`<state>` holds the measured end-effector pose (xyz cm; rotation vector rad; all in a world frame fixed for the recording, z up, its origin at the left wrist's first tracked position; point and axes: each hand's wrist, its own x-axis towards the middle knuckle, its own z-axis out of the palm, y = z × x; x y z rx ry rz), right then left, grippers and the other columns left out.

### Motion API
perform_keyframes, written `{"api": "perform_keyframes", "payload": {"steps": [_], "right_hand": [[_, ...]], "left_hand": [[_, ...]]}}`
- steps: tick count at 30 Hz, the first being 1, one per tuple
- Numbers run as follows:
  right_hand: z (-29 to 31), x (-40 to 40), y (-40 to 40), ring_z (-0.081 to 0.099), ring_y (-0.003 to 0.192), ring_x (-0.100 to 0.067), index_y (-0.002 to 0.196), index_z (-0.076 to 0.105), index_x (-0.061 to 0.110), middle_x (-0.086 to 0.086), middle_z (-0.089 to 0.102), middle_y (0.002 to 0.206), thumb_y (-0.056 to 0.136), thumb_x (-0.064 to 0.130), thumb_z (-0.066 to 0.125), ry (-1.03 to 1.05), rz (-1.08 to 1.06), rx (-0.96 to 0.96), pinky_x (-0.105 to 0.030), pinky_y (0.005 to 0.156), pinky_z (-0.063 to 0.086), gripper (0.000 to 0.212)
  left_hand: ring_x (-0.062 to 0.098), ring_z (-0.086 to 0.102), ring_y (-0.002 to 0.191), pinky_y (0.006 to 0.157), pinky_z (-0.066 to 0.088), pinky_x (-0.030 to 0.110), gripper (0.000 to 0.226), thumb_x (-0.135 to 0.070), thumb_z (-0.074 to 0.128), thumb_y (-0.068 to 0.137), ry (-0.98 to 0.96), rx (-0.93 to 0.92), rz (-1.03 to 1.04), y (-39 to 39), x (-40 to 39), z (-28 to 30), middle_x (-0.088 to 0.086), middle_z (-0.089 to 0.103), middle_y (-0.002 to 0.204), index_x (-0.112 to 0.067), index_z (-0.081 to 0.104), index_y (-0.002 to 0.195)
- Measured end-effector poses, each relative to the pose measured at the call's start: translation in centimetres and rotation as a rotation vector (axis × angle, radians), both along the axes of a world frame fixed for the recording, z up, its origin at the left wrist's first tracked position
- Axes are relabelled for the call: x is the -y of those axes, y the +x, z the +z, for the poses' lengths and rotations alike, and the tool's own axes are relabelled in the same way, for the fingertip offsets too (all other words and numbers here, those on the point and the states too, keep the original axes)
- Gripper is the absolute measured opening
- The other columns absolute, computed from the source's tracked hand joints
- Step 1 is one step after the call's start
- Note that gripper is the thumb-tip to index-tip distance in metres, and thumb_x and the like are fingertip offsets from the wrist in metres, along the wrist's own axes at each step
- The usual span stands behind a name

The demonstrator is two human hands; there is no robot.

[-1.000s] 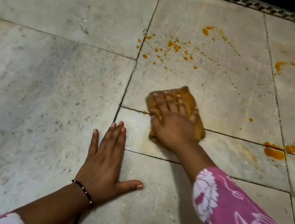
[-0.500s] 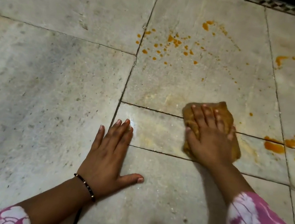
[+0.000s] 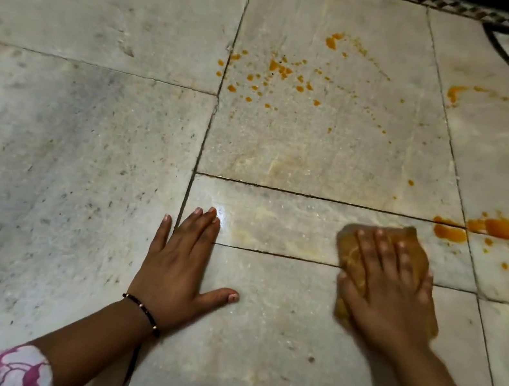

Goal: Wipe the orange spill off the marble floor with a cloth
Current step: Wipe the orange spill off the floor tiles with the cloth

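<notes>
Now | right hand (image 3: 389,296) flat on cloth (image 3: 346,251) | left hand (image 3: 177,266) splayed on floor (image 3: 48,156)

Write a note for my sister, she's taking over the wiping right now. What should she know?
Right hand: flat on the cloth, pressing it to the floor.
Left hand: flat on the floor, empty, propping.
Done: the tile between the hands looks wiped, only faint yellowish smears.
Left: big orange puddle just beyond the cloth to the right, drops on the far tile, streak far right.
</notes>
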<state>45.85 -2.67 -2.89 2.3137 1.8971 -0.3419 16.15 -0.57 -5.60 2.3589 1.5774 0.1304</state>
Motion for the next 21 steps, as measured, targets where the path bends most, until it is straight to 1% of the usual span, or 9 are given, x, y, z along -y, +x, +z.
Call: {"api": "perform_keyframes", "payload": {"steps": [2,4,7,9,13,16,18,19,21], "right_hand": [[-0.2,-4.1,-0.7,-0.015,0.144,-0.022,0.146,-0.015,0.037,0.006,-0.014,0.158,0.088,0.066,0.013,-0.06,-0.07,-0.037,-0.06,0.112,-0.008,0.071],[-0.1,-6.3,-2.9,-0.015,0.144,-0.025,0.148,-0.011,0.033,0.002,-0.013,0.159,0.091,0.062,0.021,-0.09,-0.009,-0.074,-0.062,0.111,-0.008,0.072],[-0.4,-4.2,-7.2,-0.012,0.145,-0.027,0.15,-0.006,0.029,-0.002,-0.005,0.16,0.089,0.062,0.015,-0.041,0.295,-0.043,-0.062,0.109,-0.012,0.072],[-0.4,0.1,-8.1,-0.005,0.146,-0.027,0.151,0.001,0.029,-0.002,0.004,0.16,0.088,0.061,0.017,0.023,0.484,-0.043,-0.063,0.11,-0.005,0.072],[-0.6,5.6,-1.4,0.011,0.145,-0.023,0.15,0.016,0.03,0.002,0.018,0.158,0.085,0.062,0.035,-0.039,0.75,0.021,-0.057,0.109,0.01,0.075],[0.1,3.8,2.5,0.003,0.145,-0.02,0.15,-0.002,0.034,0.001,0.013,0.158,0.086,0.066,0.02,-0.102,0.567,0.084,-0.053,0.112,0.004,0.075],[0.0,0.9,2.1,-0.01,0.145,-0.018,0.143,-0.023,0.04,0.006,-0.008,0.159,0.082,0.069,0.009,-0.084,0.4,0.08,-0.052,0.113,-0.008,0.075],[-0.1,-0.6,1.4,-0.015,0.144,-0.018,0.14,-0.028,0.04,0.007,-0.017,0.157,0.08,0.069,0.006,-0.098,0.339,0.074,-0.054,0.112,-0.01,0.075],[-0.2,-4.1,-0.9,-0.019,0.143,-0.02,0.143,-0.026,0.033,0.004,-0.022,0.156,0.084,0.069,0.01,-0.116,0.279,0.057,-0.057,0.11,-0.012,0.077]], "left_hand": [[0.018,0.012,0.143,0.114,0.002,0.047,0.101,-0.083,0.027,0.076,0.004,-0.021,-0.005,0.0,0.0,0.0,0.006,0.022,0.154,-0.01,0.025,0.145],[0.019,0.013,0.143,0.115,0.005,0.049,0.101,-0.084,0.025,0.076,-0.001,-0.025,-0.014,0.1,-0.1,0.0,0.006,0.022,0.154,-0.01,0.025,0.145],[0.019,0.012,0.143,0.115,0.008,0.052,0.101,-0.084,0.025,0.076,0.003,-0.028,-0.011,0.0,-0.1,-0.2,0.006,0.02,0.155,-0.01,0.025,0.146],[0.019,0.012,0.143,0.115,0.007,0.051,0.101,-0.083,0.025,0.076,0.011,-0.02,-0.006,0.0,0.0,-0.3,0.006,0.02,0.155,-0.01,0.025,0.146],[0.019,0.013,0.143,0.115,0.005,0.051,0.1,-0.083,0.026,0.076,0.024,0.016,-0.008,-0.1,-0.1,-0.5,0.006,0.021,0.155,-0.011,0.025,0.145],[0.018,0.01,0.143,0.115,0.005,0.051,0.099,-0.082,0.028,0.076,0.025,0.013,0.003,-0.1,0.0,-0.4,0.005,0.019,0.155,-0.012,0.023,0.145],[0.018,0.01,0.144,0.115,0.004,0.051,0.099,-0.082,0.027,0.076,0.028,0.002,0.0,0.0,0.0,-0.4,0.005,0.018,0.156,-0.012,0.022,0.146],[0.019,0.01,0.144,0.115,0.004,0.051,0.099,-0.082,0.027,0.076,0.022,-0.006,-0.007,0.1,0.0,-0.4,0.006,0.018,0.156,-0.011,0.022,0.146],[0.02,0.01,0.144,0.115,0.004,0.051,0.099,-0.081,0.028,0.076,0.014,-0.016,-0.006,0.0,0.0,-0.3,0.006,0.017,0.156,-0.011,0.022,0.146]]}}
